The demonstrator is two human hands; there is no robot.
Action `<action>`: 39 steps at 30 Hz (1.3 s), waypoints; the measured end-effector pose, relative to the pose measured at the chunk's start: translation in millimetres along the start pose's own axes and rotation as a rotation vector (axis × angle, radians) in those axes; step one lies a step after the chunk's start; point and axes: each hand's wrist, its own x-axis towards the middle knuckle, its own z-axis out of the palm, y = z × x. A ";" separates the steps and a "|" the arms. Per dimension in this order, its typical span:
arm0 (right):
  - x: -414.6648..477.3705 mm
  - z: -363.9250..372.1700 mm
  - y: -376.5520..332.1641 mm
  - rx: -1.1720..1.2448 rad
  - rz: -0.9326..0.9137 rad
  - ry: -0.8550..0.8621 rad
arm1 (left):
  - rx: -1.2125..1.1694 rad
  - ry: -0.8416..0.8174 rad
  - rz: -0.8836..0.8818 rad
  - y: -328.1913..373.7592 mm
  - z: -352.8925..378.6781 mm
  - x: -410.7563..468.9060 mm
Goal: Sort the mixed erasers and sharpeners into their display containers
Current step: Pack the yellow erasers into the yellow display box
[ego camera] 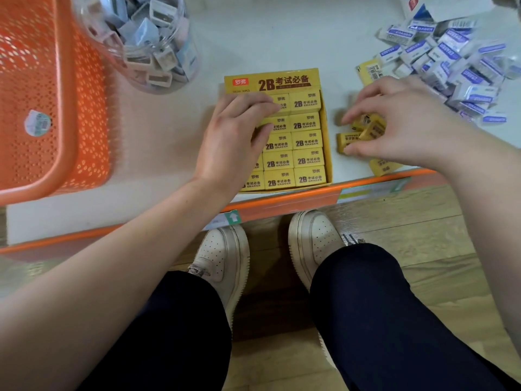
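A yellow 2B eraser display box [272, 81] stands on the white shelf, filled with rows of yellow erasers [307, 141]. My left hand [239, 131] lies over the box's left column, fingers curled onto an eraser in the top rows. To the right, my right hand [394, 122] hovers over a few loose yellow erasers [348, 141], fingertips pinching one of them [373, 129]. A pile of blue-and-white erasers [451, 60] lies at the far right. A clear round jar [146, 38] at the upper left holds pastel sharpeners.
An orange perforated plastic basket [42, 108] fills the left side. The shelf's orange front edge [282, 201] runs just below the box. A white-and-blue carton [417, 7] sits at the top right. My shoes and dark trousers are over a wooden floor below.
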 end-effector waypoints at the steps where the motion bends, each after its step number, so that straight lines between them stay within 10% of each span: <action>1: 1.4 2.6 -0.5 -0.027 -0.002 0.011 | -0.003 0.003 0.000 -0.2 0.1 0.3; 20: -1.5 30.4 -50.7 0.296 -0.312 0.373 | -0.071 -0.172 0.087 5.3 -15.9 6.4; 39: -0.6 17.0 -10.4 0.284 0.043 0.469 | 0.060 -0.099 0.063 -4.9 -11.4 -6.3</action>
